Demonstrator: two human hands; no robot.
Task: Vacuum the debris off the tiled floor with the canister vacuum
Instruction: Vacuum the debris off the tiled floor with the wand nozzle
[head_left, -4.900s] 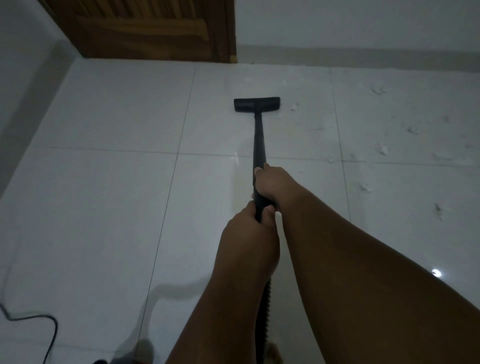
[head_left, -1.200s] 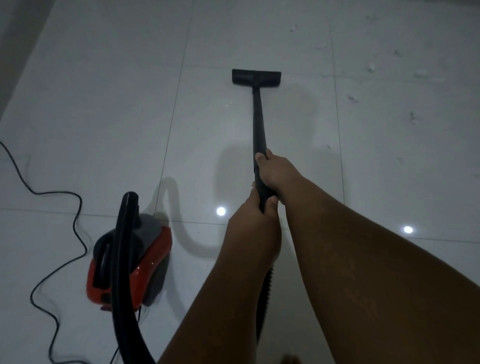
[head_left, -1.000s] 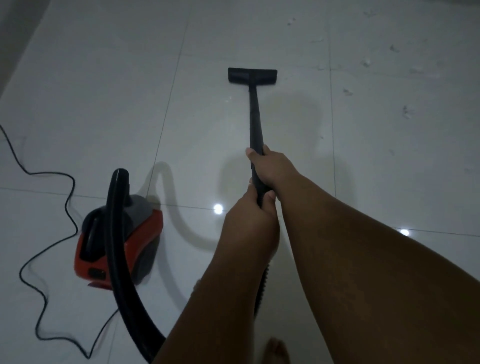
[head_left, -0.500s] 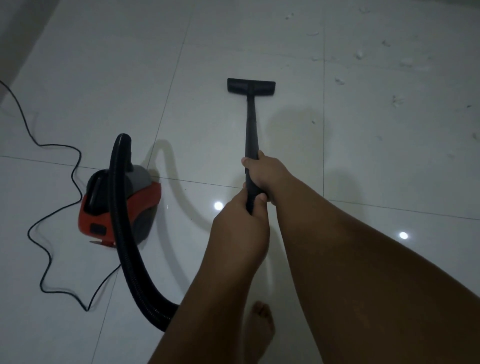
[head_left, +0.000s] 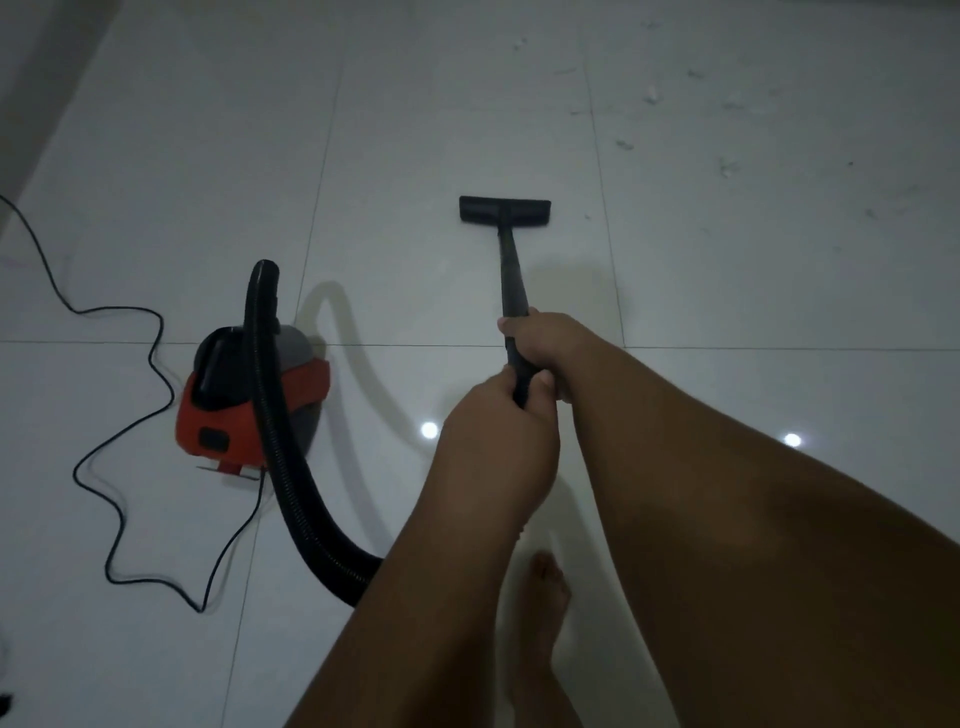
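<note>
Vacuum wand (head_left: 511, 280) in left hand (head_left: 496, 447) and right hand (head_left: 548, 351)

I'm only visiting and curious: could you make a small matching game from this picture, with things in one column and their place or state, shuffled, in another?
Things:
1 canister
2 wand
3 power cord
4 debris

Places or states:
A scattered, upper right
B looping along the far left
C red and grey, left of centre
D gripped by left hand and right hand

Pairs: 1-C, 2-D, 3-B, 4-A
</note>
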